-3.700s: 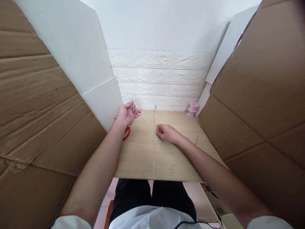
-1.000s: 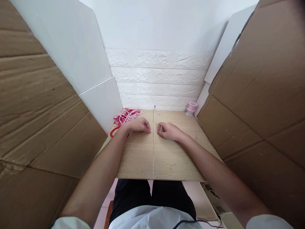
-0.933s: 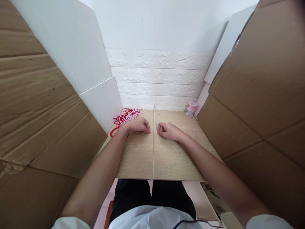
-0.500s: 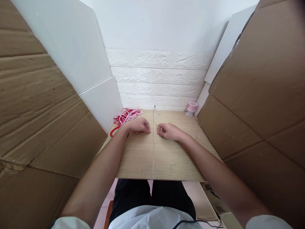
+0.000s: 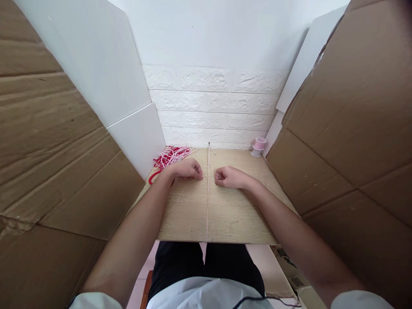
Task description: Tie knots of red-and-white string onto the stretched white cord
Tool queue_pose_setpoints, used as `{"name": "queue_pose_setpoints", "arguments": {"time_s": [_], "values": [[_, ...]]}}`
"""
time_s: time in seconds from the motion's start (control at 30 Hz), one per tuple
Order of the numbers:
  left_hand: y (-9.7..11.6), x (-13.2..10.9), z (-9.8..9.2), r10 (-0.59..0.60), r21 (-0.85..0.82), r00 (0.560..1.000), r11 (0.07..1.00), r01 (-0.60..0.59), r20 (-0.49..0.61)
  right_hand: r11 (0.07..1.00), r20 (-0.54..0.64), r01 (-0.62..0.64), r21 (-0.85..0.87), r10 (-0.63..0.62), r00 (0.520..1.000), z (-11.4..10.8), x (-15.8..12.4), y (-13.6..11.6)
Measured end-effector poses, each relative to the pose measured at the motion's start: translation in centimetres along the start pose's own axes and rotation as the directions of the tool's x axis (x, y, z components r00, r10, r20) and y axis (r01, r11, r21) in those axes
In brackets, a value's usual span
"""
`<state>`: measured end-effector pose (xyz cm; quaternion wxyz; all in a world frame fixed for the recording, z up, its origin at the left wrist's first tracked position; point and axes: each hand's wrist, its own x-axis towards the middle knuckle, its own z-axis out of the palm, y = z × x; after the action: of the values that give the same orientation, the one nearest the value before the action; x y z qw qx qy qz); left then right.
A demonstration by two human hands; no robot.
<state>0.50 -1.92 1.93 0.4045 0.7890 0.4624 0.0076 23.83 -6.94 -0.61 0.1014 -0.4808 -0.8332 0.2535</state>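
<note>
A pale cord point(image 5: 207, 201) runs taut down the middle of a light wooden board point(image 5: 231, 219), from a small pin at the far edge to the near edge. My left hand point(image 5: 186, 168) rests just left of the cord, fingers pinched together on a thin pale thread. My right hand point(image 5: 229, 177) lies just right of the cord, also pinched on a thin thread. A faint loop of that thread trails over the board below my left hand.
A heap of red and pink threads point(image 5: 171, 155) lies at the board's far left, with red-handled scissors point(image 5: 153, 176) partly under my left wrist. A pink spool point(image 5: 259, 146) stands at the far right. Cardboard walls point(image 5: 350, 128) close in on both sides.
Since 3.7 s ago my left hand has come from the thread heap to the cord. In the last half second my right hand has shifted slightly right, away from the cord.
</note>
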Motion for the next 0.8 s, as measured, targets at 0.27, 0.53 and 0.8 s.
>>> {"name": "queue_pose_setpoints", "arguments": {"time_s": [0.27, 0.53, 0.8], "values": [[0.6, -0.9, -0.5, -0.01, 0.013, 0.996, 1.0, 0.009, 0.084, 0.999, -0.059, 0.015, -0.047, -0.018, 0.998, 0.1, 0.0, 0.2], [0.3, 0.1, 0.2, 0.055, 0.022, 0.998, 0.998, -0.056, 0.027, 0.996, -0.153, -0.011, -0.093, -0.004, 0.988, 1.5, 0.5, -0.6], [0.1, -0.1, 0.1, 0.0, 0.031, 0.999, 1.0, -0.002, 0.051, 0.998, -0.101, 0.037, -0.049, -0.042, 0.994, 1.1, 0.4, 0.1]]}}
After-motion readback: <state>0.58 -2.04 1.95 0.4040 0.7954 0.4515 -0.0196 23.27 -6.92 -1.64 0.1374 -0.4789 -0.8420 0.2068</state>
